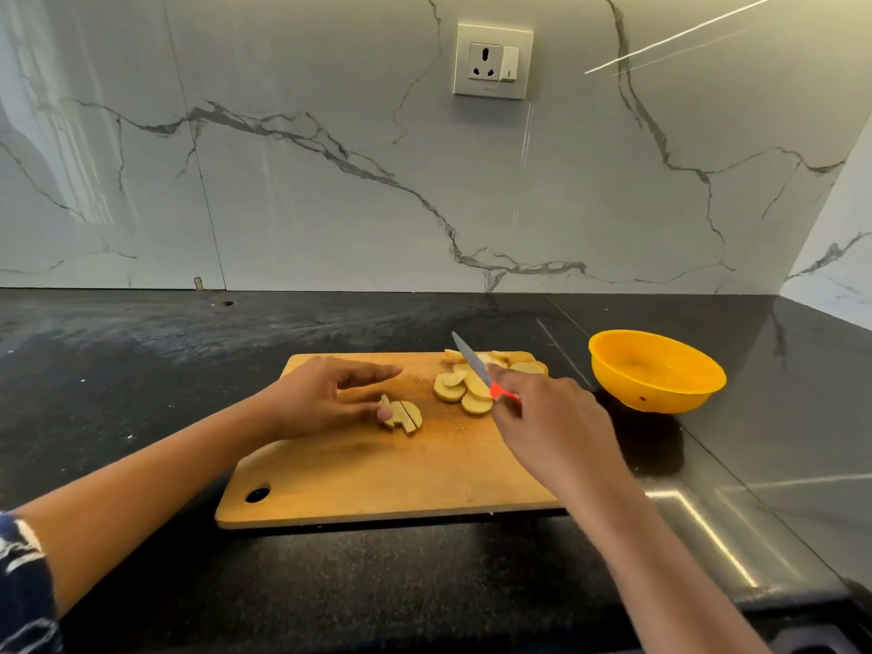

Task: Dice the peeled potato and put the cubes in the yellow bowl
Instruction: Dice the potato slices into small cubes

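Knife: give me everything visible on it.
The knife is small, with a narrow grey metal-looking blade and a bright orange-red handle that looks like plastic. The right hand grips the handle, hiding most of it. The blade points up and away to the left, raised over the pile of potato slices on the wooden cutting board; whether it touches them is unclear.

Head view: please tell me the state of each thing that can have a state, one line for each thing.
Left hand: open, fingertips on the strips.
Right hand: shut on the knife.
Knife: raised over the slices, not cutting.
Potato strips: one slice cut into strips, not yet cubes.
Potato slices: round, piled, uncut.
Yellow bowl: upright, empty.
Cutting board: flat on the counter.
Wall socket: nothing plugged in.
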`<state>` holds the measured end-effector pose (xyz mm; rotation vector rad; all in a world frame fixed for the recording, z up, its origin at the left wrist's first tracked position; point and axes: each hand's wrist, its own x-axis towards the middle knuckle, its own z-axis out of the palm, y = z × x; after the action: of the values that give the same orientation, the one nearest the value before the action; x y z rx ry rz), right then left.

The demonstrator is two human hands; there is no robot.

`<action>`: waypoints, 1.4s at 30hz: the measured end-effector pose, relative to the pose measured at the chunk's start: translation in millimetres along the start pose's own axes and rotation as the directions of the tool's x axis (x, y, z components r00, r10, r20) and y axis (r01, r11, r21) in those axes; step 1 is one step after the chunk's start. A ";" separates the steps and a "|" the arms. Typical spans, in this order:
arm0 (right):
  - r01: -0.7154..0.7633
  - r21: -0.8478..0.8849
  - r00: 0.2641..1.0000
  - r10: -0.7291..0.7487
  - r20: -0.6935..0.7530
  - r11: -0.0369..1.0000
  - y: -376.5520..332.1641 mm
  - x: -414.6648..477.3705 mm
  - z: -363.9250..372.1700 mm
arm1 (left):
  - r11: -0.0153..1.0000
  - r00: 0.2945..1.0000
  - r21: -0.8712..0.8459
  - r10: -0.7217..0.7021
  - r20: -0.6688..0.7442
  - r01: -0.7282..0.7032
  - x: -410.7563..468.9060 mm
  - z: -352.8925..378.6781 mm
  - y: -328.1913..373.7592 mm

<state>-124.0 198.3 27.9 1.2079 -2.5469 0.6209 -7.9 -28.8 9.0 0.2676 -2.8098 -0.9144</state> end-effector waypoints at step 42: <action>0.006 0.097 1.000 -0.004 -0.016 0.995 2.4 3.2 31.8 | 0.974 0.991 0.186 0.134 -0.026 -0.126 9.8 6.6 2.7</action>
<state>-129.4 182.2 0.6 1.2351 -2.5260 0.7584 -19.1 -25.1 6.4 0.1216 -2.8390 -0.6159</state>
